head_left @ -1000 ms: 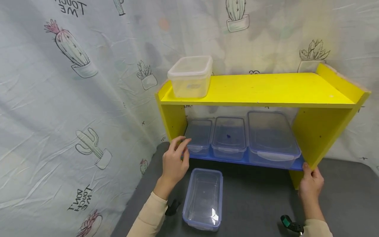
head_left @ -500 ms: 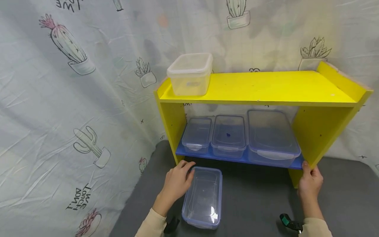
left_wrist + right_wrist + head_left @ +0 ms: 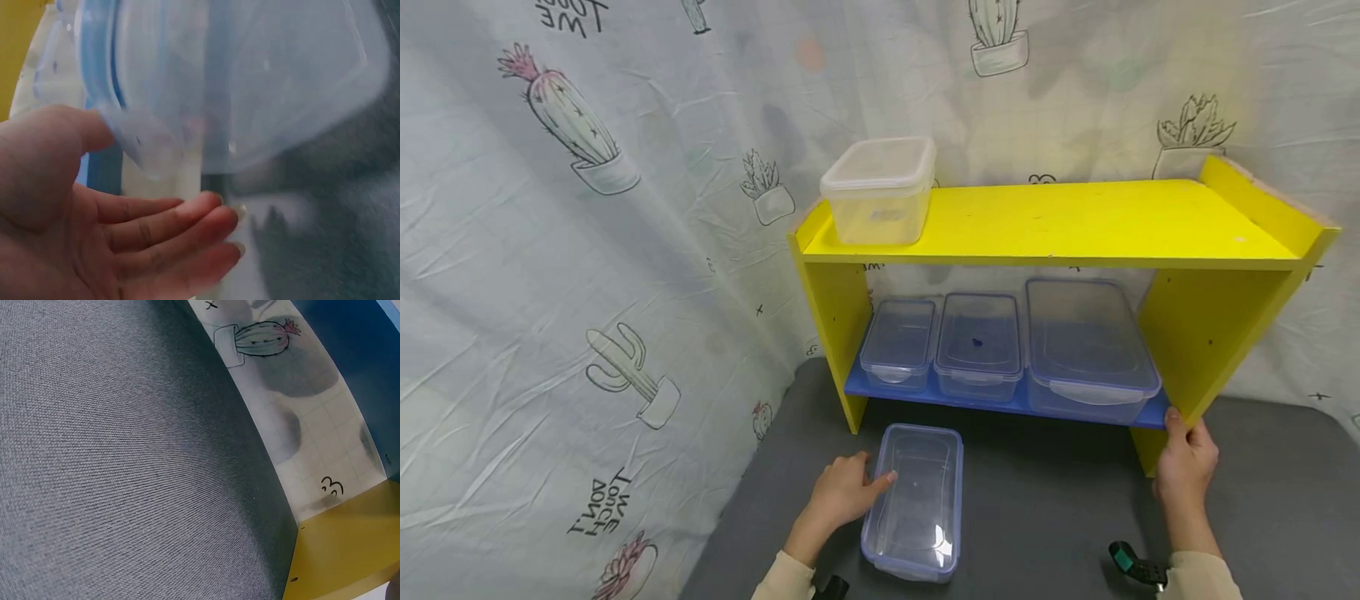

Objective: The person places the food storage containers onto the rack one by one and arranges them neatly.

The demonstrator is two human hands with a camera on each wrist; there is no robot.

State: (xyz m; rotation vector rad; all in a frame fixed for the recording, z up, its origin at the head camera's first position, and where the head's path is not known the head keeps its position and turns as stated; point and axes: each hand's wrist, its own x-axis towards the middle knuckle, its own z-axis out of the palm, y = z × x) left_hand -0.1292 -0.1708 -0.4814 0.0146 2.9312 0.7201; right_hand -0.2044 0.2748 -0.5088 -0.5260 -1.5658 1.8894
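**On the mat: left hand at the loose container, right hand bracing the shelf**

On the grey mat, in front of the shelf unit, we have one lidded clear container with a blue rim, long axis running toward the shelf. Left hand lies against its left long side, fingertips reaching onto the lid edge. In the left wrist view the fingers are nearly straight and side by side under the rim, thumb apart on the other side — a broad, loose contact, not a closed grasp. Reads as a side approach to cup the box by its long wall.

Right hand holds the front edge of the yellow right upright, thumb up at the blue board's corner, fingers wrapped round the panel. Probably steadying the unit. The right wrist view shows only mat, curtain and a bit of yellow panel, no fingers.

Surroundings:
- Blue lower board carries three lidded containers in a row: small, medium, large. They fill nearly the whole width, standing just beside one another.
- Yellow top board has one taller tub at its left end; the rest is bare.
- Cactus-print curtain hangs behind and to the left.

Obstructions: left upright stands near the loose container's far end. The top board overhangs the lower row, so access there is from the front only.
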